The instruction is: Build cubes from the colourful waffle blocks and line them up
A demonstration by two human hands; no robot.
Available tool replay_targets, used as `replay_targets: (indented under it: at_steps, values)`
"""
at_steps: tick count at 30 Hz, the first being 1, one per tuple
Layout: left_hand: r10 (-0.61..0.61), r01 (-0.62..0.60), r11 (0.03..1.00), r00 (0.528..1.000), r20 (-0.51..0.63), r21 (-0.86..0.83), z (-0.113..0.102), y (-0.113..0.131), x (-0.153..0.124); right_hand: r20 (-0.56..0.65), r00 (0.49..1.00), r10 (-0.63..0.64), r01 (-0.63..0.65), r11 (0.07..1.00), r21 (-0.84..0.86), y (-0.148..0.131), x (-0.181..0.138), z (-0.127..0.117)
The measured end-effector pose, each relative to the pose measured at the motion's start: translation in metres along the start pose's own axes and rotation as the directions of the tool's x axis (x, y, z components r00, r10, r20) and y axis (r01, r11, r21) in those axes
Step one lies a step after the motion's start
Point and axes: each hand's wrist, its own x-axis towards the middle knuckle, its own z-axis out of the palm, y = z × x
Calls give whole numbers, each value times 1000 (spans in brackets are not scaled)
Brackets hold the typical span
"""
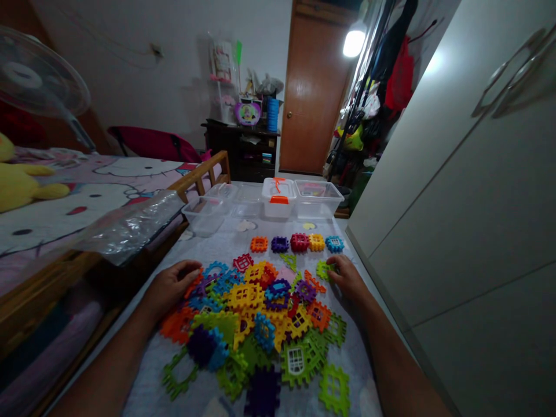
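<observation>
A heap of colourful plastic interlocking building pieces (245,295) with notched edges and window-like cutouts lies on the pale cloth before me. At the heap's left edge rests my left hand (174,284), its fingers loosely bent and apart beside orange and purple pieces, with no piece plainly held. On the right, my right hand (346,277) has thumb and fingers closed on the edge of a lime green piece (322,269). Beyond the heap stands a row of pieces: orange (259,244), dark purple (280,244), red (299,242), yellow (317,242) and blue (335,244).
Clear plastic boxes (319,205) line the far end, one with a white lid (278,188) and orange latches. A wooden bed rail (204,176) with a plastic bag (134,223) runs along the left. A white cabinet (434,231) borders the right.
</observation>
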Motion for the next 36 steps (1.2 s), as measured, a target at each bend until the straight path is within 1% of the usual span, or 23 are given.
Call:
replay_targets:
  at_steps: [5,9,14,21,23,26,29,31,33,36]
  values:
    - [2,-2,1000,1000,-3,-6,0,2,-1,-38,998,42,-42,999,-2,3,0,3]
    - [-12,12,999,1000,19,-33,1,0,0,-57,997,58,-56,998,39,3,1,4]
    - [-2,2,1000,1000,6,-31,1,1,0,-68,994,80,-71,989,133,2,1,0]
    - [1,-1,1000,1000,-8,-27,0,6,-2,-22,994,108,-99,960,262,-2,0,-8]
    - [-2,2,1000,1000,-8,-23,0,5,-1,-34,994,104,-87,941,327,-6,1,-10]
    - [3,-3,1000,1000,-8,-23,1,3,0,-103,990,93,-45,918,393,-16,3,-8]
    - [12,-13,1000,1000,-15,-21,1,2,0,-182,983,7,45,959,279,-27,7,3]
    - [13,-13,1000,1000,-14,-21,1,3,0,-184,979,-82,115,977,177,-32,8,12]
    - [9,-9,1000,1000,-7,-25,0,4,0,-111,982,-154,164,982,89,-33,8,16]
    - [4,-4,1000,1000,-6,-23,-1,3,0,64,973,-222,223,975,-7,-26,4,12]
